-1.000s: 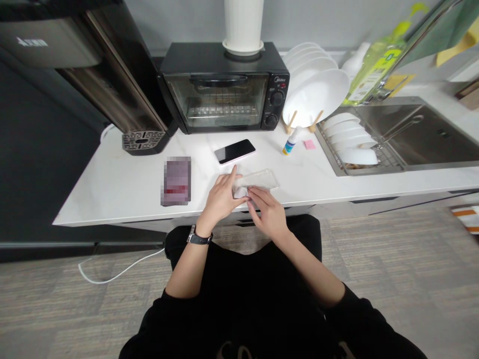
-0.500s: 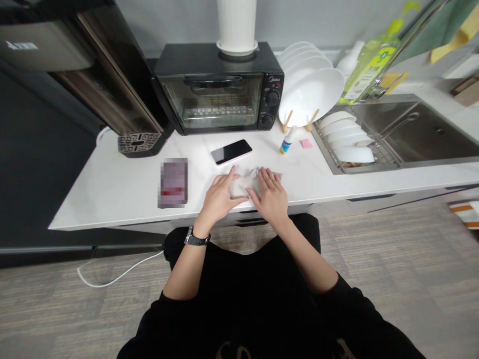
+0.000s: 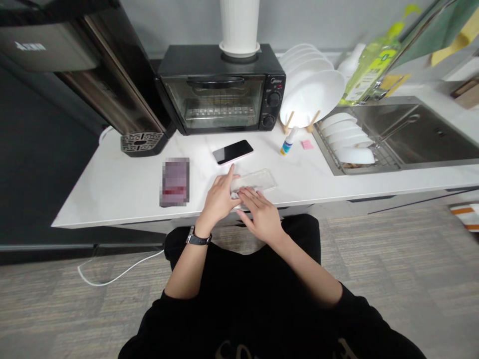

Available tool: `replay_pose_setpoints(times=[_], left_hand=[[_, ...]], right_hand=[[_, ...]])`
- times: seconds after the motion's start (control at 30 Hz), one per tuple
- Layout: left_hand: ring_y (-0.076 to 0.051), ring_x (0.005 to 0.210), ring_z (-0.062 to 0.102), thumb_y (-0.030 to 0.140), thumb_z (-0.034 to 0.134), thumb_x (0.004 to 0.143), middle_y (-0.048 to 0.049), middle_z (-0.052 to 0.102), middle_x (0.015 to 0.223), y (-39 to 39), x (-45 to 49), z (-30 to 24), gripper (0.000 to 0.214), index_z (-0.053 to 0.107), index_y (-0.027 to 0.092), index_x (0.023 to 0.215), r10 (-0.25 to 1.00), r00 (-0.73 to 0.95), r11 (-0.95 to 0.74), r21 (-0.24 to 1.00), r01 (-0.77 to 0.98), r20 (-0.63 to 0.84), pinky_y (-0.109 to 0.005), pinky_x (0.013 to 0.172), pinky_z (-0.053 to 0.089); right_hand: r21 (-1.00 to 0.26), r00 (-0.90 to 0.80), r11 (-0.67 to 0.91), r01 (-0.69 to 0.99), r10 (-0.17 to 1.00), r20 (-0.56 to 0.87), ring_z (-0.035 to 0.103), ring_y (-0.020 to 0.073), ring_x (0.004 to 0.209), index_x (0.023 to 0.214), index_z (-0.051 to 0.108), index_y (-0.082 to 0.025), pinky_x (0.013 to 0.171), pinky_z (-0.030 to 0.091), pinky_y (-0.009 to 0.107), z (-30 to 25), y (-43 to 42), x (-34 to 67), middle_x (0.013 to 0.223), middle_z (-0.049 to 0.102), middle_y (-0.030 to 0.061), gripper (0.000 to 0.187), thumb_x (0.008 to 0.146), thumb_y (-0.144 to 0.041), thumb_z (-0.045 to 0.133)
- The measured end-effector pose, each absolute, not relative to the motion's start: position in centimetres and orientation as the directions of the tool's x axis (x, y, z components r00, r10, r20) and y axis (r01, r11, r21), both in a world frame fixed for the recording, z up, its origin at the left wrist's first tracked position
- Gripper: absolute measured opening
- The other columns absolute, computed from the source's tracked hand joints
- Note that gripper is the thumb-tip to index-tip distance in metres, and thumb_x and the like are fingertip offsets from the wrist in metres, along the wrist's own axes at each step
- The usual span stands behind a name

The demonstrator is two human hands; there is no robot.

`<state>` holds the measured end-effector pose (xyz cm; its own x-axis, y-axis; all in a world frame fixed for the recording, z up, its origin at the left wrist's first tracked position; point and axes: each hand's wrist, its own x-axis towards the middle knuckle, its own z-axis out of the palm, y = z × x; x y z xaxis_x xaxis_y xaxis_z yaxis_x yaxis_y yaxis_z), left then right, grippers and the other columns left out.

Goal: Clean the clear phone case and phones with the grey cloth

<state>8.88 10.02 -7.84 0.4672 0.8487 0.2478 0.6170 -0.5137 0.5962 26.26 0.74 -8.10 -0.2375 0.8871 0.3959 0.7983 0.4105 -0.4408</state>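
Observation:
A clear phone case [image 3: 264,178] lies flat on the white counter near its front edge. My left hand [image 3: 220,195] grips the case's left end between thumb and fingers, the thumb along the near side. My right hand [image 3: 261,214] presses a thin pale cloth [image 3: 235,195] onto the near left part of the case, its fingers together and mostly covering the cloth. Just beyond the case lies a phone [image 3: 233,152], dark screen up. A small spray bottle [image 3: 288,142] stands to the right of the phone.
A blurred-out purple item [image 3: 175,182] lies left of my hands. Behind are a toaster oven [image 3: 220,99], a drink dispenser [image 3: 144,142] and white plates [image 3: 312,97] in a rack. A pink sticky note [image 3: 307,144] lies near the sink [image 3: 430,134], which holds bowls [image 3: 348,139].
My right hand has slid with the cloth from the right end of the phone case to its near left side, uncovering the right end. My left hand stays at the left end.

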Motion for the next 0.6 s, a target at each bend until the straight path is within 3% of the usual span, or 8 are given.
replay_pose_setpoints(times=[0.13,0.4,0.6], left_hand=[[-0.034,0.134,0.057,0.038,0.093,0.082,-0.0104,0.069,0.148,10.0,9.1,-7.5,0.125,0.012,0.027,0.176,0.852,0.463,-0.509,0.598,0.619,0.245,-0.05,0.113,0.05],[-0.034,0.136,0.057,0.036,0.095,0.08,-0.0089,0.07,0.149,10.1,9.3,-7.2,0.127,0.012,0.027,0.176,0.867,0.452,-0.478,0.612,0.63,0.211,-0.051,0.116,0.048],[-0.033,0.134,0.058,0.031,0.088,0.085,-0.0086,0.07,0.147,10.0,9.2,-7.1,0.117,0.013,0.027,0.176,0.864,0.452,-0.485,0.609,0.628,0.222,-0.049,0.114,0.051]], right_hand=[[-0.453,-0.099,0.298,0.84,0.905,0.413,0.052,0.0302,0.157,0.156,0.059,-0.021,0.13,0.045,0.057,-8.9,0.1,29.2,0.161,0.061,0.0101,0.05,0.111,-0.041,0.048],[-0.407,0.059,0.12,0.905,0.914,0.401,0.045,0.0405,0.16,0.156,0.057,-0.01,0.129,0.041,0.066,-8.8,3.7,30.8,0.166,0.054,0.0171,0.058,0.111,-0.045,0.047],[-0.395,-0.018,0.192,0.898,0.914,0.405,0.045,0.041,0.16,0.156,0.054,-0.005,0.131,0.04,0.064,-8.5,5.5,27.3,0.164,0.054,0.0235,0.066,0.11,-0.051,0.047]])
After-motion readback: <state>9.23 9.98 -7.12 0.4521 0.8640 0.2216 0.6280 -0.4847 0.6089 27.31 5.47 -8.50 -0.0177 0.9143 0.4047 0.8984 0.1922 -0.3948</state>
